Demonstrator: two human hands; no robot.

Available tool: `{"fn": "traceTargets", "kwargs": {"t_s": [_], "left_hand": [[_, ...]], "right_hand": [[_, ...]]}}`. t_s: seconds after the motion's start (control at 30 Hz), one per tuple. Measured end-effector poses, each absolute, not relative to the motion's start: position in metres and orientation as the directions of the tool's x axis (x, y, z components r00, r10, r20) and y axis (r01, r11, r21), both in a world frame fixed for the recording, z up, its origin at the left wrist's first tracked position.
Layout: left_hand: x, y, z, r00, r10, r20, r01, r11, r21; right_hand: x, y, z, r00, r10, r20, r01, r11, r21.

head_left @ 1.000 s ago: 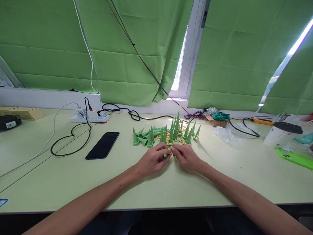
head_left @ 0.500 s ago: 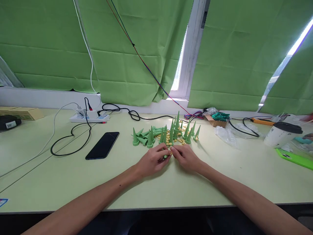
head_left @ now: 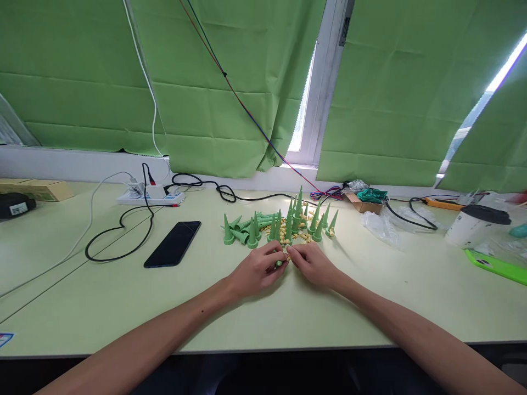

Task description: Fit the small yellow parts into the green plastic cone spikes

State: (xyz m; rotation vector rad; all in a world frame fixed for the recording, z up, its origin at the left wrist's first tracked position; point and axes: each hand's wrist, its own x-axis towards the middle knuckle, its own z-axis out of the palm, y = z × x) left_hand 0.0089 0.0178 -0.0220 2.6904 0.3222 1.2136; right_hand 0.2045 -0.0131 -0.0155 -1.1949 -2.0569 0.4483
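My left hand [head_left: 260, 269] is closed on a small green plastic cone [head_left: 279, 264], most of which its fingers hide. Against it, my right hand [head_left: 313, 265] pinches at a tiny yellowish piece [head_left: 287, 258] at the cone's end; its shape is too small to make out. Just beyond my fingers stand several upright green cones [head_left: 297, 214] with round bases. Other green cones [head_left: 240, 235] lie on their sides to the left of these. Small yellow pieces [head_left: 304, 237] are scattered among the cones.
A black phone [head_left: 173, 244] lies left of my hands, near a power strip [head_left: 151, 196] and loose cables. To the right are a clear plastic bag [head_left: 381, 227], a small cardboard box [head_left: 364, 204], a lidded paper cup [head_left: 473, 229] and a bright green phone case [head_left: 498, 267].
My two hands stay together in nearly the same place with only slight finger movement. At the far right edge, part of another person's hand has gone out of view.
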Motion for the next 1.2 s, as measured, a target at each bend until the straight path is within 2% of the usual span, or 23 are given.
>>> {"fn": "traceTargets", "kwargs": {"t_s": [0.53, 0.63, 0.9, 1.07, 1.2], "left_hand": [[0.0086, 0.0163, -0.0211, 0.676, 0.264, 0.688, 0.17, -0.964, 0.203], [0.0092, 0.0165, -0.0191, 0.676, 0.283, 0.681, 0.171, -0.958, 0.228], [0.0105, 0.0164, -0.0169, 0.663, 0.441, 0.604, 0.225, -0.888, 0.402], [0.0111, 0.0157, -0.0158, 0.666, 0.456, 0.591, 0.229, -0.878, 0.42], [0.0108, 0.0156, -0.0155, 0.673, 0.43, 0.602, 0.233, -0.895, 0.379]], "right_hand": [[0.204, -0.0118, -0.0143, -0.319, 0.899, 0.3, 0.601, 0.436, -0.669], [0.2035, -0.0111, -0.0154, -0.304, 0.902, 0.308, 0.607, 0.432, -0.667], [0.2032, -0.0102, -0.0174, -0.261, 0.907, 0.329, 0.597, 0.42, -0.684], [0.2035, -0.0103, -0.0181, -0.261, 0.893, 0.366, 0.598, 0.447, -0.665], [0.203, -0.0111, -0.0176, -0.259, 0.888, 0.381, 0.613, 0.456, -0.645]]}}
